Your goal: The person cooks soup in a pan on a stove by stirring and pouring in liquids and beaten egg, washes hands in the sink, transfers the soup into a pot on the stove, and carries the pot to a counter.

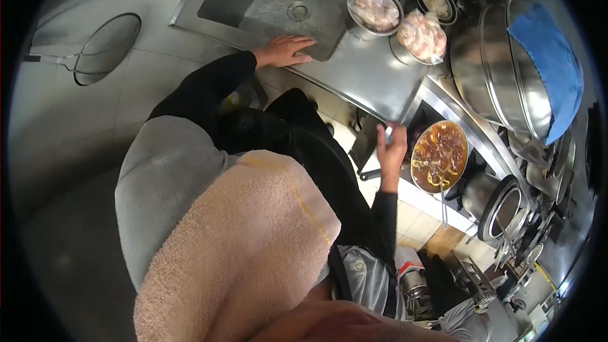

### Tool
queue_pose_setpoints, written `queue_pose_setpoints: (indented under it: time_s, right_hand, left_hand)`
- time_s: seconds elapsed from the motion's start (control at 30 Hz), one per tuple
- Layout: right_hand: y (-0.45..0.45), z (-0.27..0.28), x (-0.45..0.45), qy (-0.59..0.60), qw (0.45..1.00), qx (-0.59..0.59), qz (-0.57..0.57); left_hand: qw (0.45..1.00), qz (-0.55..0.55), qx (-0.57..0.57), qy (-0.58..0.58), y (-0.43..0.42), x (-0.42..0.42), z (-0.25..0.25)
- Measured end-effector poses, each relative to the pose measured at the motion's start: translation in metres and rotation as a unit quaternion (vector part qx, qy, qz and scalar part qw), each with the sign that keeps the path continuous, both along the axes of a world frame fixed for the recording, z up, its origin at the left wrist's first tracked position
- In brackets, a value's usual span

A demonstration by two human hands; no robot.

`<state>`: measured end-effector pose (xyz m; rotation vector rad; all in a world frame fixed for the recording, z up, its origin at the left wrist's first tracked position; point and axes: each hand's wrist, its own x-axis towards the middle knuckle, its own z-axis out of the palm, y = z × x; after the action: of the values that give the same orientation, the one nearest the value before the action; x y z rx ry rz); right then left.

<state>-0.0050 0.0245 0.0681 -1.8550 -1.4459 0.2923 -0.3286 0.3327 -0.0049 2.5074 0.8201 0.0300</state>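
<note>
My left hand (284, 50) lies on the front rim of the steel sink (218, 31), its fingers stretched out and holding nothing. My right hand (392, 149) is raised beside a pan (439, 155) on the stove, thumb and fingers apart, with no held thing that I can make out. Brown saucy food with pale ring-like pieces fills the pan, and a metal utensil (444, 206) leans out over its rim. A black handle (371, 175) shows next to my right wrist; the wrist hides where it leads.
Steel bowls (373, 31) of pale raw-looking food and a plastic bag (420, 35) stand right of the sink. Beyond them is a large steel pot (487, 66) with a blue cloth (546, 69). A lidded pot (500, 206) sits past the pan. A strainer (107, 49) hangs left.
</note>
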Motion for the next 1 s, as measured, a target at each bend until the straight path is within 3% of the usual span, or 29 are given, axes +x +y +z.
queue_pose_setpoints:
  time_s: [0.03, 0.1, 0.17, 0.2, 0.23, 0.3, 0.33, 0.37, 0.4, 0.5, 0.53, 0.6, 0.7, 0.77, 0.83, 0.87, 0.93, 1.0]
  right_hand:
    - [0.022, -0.007, 0.002, -0.032, 0.999, 0.022, 0.024]
    - [0.062, -0.02, 0.0, -0.068, 0.996, -0.065, 0.01]
    - [0.102, -0.045, -0.028, -0.266, 0.951, -0.146, -0.061]
    - [0.127, -0.06, -0.042, -0.225, 0.965, -0.133, -0.008]
    - [0.154, -0.067, -0.06, -0.182, 0.975, -0.122, 0.046]
    - [0.213, -0.055, -0.117, -0.212, 0.957, -0.12, 0.155]
    - [0.237, -0.066, -0.14, -0.155, 0.968, -0.097, 0.174]
    - [0.267, -0.088, -0.161, -0.097, 0.975, -0.07, 0.189]
    - [0.295, -0.1, -0.173, -0.039, 0.978, -0.042, 0.202]
    - [0.357, -0.041, -0.179, 0.12, 0.934, -0.257, 0.215]
    - [0.374, -0.039, -0.179, 0.102, 0.957, -0.197, 0.185]
    - [0.417, -0.044, -0.164, 0.303, 0.918, -0.204, 0.153]
    - [0.482, -0.061, -0.136, 0.603, 0.78, -0.158, 0.056]
    - [0.527, -0.041, -0.125, 0.536, 0.827, -0.166, 0.028]
    - [0.576, -0.05, -0.11, 0.591, 0.789, -0.157, 0.048]
    - [0.596, -0.055, -0.101, 0.618, 0.77, -0.151, 0.052]
    - [0.63, -0.058, -0.085, 0.411, 0.89, -0.144, 0.138]
    - [0.638, -0.046, -0.088, 0.387, 0.898, -0.161, 0.132]
  left_hand:
    - [0.999, -0.006, 0.011, 0.041, 0.009, -0.014, 0.011]
    - [0.994, 0.021, 0.032, 0.106, 0.041, -0.05, 0.021]
    - [0.979, 0.079, 0.081, 0.167, 0.107, -0.094, 0.005]
    - [0.968, 0.109, 0.109, 0.2, 0.14, -0.103, -0.004]
    - [0.976, 0.148, 0.031, 0.155, 0.172, -0.09, 0.001]
    - [0.965, 0.216, -0.131, 0.068, 0.228, -0.043, 0.012]
    - [0.932, 0.232, -0.245, -0.131, 0.251, -0.017, 0.006]
    - [0.819, 0.277, -0.416, -0.283, 0.268, 0.02, 0.009]
    - [0.742, 0.285, -0.493, -0.354, 0.278, 0.054, 0.036]
    - [0.597, 0.27, -0.613, -0.442, 0.334, 0.127, 0.045]
    - [0.593, 0.296, -0.606, -0.44, 0.344, 0.137, 0.046]
    - [0.584, 0.34, -0.595, -0.434, 0.359, 0.158, 0.051]
    - [0.71, 0.298, -0.499, -0.398, 0.355, 0.153, 0.065]
    - [0.639, 0.354, -0.495, -0.47, 0.366, 0.136, 0.068]
    - [0.563, 0.403, -0.472, -0.546, 0.398, 0.106, 0.06]
    - [0.557, 0.447, -0.392, -0.58, 0.421, 0.081, 0.058]
    - [0.508, 0.612, -0.322, -0.514, 0.471, 0.019, 0.081]
    - [0.421, 0.607, -0.353, -0.574, 0.516, -0.041, 0.077]
